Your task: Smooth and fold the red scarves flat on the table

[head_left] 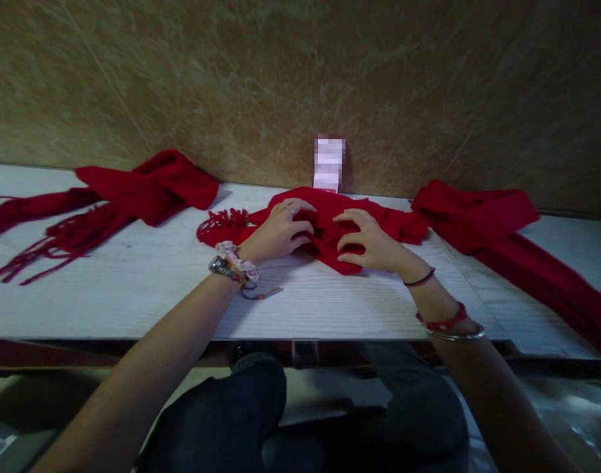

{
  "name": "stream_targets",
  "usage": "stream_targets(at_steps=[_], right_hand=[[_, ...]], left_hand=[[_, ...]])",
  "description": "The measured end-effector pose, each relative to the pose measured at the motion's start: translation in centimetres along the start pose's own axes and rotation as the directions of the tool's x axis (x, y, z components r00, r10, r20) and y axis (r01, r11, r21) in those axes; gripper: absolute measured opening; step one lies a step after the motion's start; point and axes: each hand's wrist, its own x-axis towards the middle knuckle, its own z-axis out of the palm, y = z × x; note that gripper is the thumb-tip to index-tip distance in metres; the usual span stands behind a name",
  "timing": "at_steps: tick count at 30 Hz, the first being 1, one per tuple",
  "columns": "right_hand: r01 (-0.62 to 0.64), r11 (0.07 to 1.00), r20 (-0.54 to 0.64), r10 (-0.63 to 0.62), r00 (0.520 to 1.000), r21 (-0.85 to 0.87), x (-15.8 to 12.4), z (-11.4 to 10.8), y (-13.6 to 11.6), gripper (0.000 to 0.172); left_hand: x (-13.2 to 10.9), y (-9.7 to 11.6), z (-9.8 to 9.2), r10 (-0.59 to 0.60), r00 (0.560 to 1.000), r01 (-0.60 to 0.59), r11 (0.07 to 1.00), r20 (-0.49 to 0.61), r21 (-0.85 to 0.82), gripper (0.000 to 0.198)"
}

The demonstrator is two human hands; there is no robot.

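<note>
A red scarf [326, 213] lies bunched on the white wood-grain table in front of me, its fringe spread toward the left. My left hand [279, 231] rests on the scarf's left part, with fingers curved and apart. Facing it from the right, my right hand [370, 243] touches the cloth with spread, bent fingers. Neither hand is closed round the fabric. Between the hands the scarf has a loose fold; how its layers run beneath is hidden.
A second red scarf [152, 187], looped with fringed ends, lies at the left, and a third red scarf [487, 217] at the right. Behind the white table [133, 295] rises a brown marbled wall [231, 85]. A pixelated pale card [328, 161] leans there.
</note>
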Motion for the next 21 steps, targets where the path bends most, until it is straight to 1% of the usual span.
stream_targets(at_steps=[1,4,6,8,10,11,12,13,14,15,16,17,19,20,21], right_hand=[[-0.007,1.000,-0.004,0.007,1.000,-0.002,0.1,0.0,-0.1,0.005],[-0.053,0.998,-0.056,0.054,0.997,0.021,0.3,0.0,-0.1,0.009],[-0.094,0.995,-0.111,0.098,0.989,0.037,0.3,-0.1,0.0,0.011],[-0.134,0.990,-0.193,0.138,0.971,0.034,0.2,-0.6,0.3,0.012],[-0.189,0.982,-0.317,0.181,0.931,0.005,-0.1,-1.4,0.9,0.013],[-0.229,0.973,-0.392,0.206,0.897,-0.013,-0.4,-1.8,1.4,0.014],[-0.274,0.961,-0.463,0.230,0.856,-0.028,-0.6,-2.2,1.8,0.015],[-0.316,0.948,-0.521,0.251,0.816,-0.039,-0.9,-2.5,2.4,0.016],[-0.349,0.936,-0.558,0.267,0.785,-0.044,-1.1,-2.7,2.9,0.017],[-0.370,0.928,-0.568,0.279,0.775,-0.049,-1.4,-2.6,3.4,0.017],[-0.377,0.924,-0.545,0.286,0.788,-0.059,-1.5,-2.3,3.9,0.017],[-0.372,0.925,-0.493,0.291,0.820,-0.074,-1.7,-1.9,4.3,0.017],[-0.344,0.933,-0.331,0.294,0.897,-0.104,-1.8,-0.6,4.8,0.016],[-0.330,0.937,-0.252,0.294,0.922,-0.114,-1.8,-0.1,4.8,0.015],[-0.320,0.940,-0.196,0.294,0.935,-0.117,-1.8,0.4,4.8,0.014]], left_hand=[[0.0,0.0,0.0,-0.001,1.000,0.001,1.000,-0.005,-0.004,0.007],[0.0,0.0,-0.1,-0.020,0.999,0.019,1.000,-0.050,-0.004,0.008],[0.1,0.0,-0.3,-0.055,0.994,0.056,0.998,-0.097,0.008,0.009],[0.0,0.0,-0.8,-0.116,0.980,0.121,0.992,-0.164,0.022,0.008],[0.0,-0.2,-1.4,-0.206,0.939,0.224,0.974,-0.275,0.035,0.009],[-0.1,-0.4,-1.7,-0.259,0.902,0.289,0.956,-0.345,0.040,0.009],[-0.2,-0.6,-1.9,-0.311,0.856,0.359,0.932,-0.413,0.042,0.008],[-0.3,-1.0,-2.0,-0.357,0.813,0.421,0.906,-0.460,0.043,0.008],[-0.4,-1.3,-2.0,-0.394,0.785,0.469,0.882,-0.478,0.045,0.007],[-0.5,-1.7,-1.8,-0.423,0.776,0.502,0.863,-0.469,0.052,0.007],[-0.6,-2.0,-1.4,-0.441,0.785,0.516,0.854,-0.435,0.064,0.006],[-0.7,-2.3,-1.0,-0.446,0.806,0.511,0.856,-0.389,0.077,0.005],[-0.8,-2.5,-0.2,-0.424,0.854,0.469,0.878,-0.301,0.094,0.001],[-0.8,-2.4,0.0,-0.406,0.871,0.445,0.891,-0.277,0.093,0.006],[-0.8,-2.2,0.1,-0.385,0.886,0.418,0.904,-0.258,0.087,0.012]])
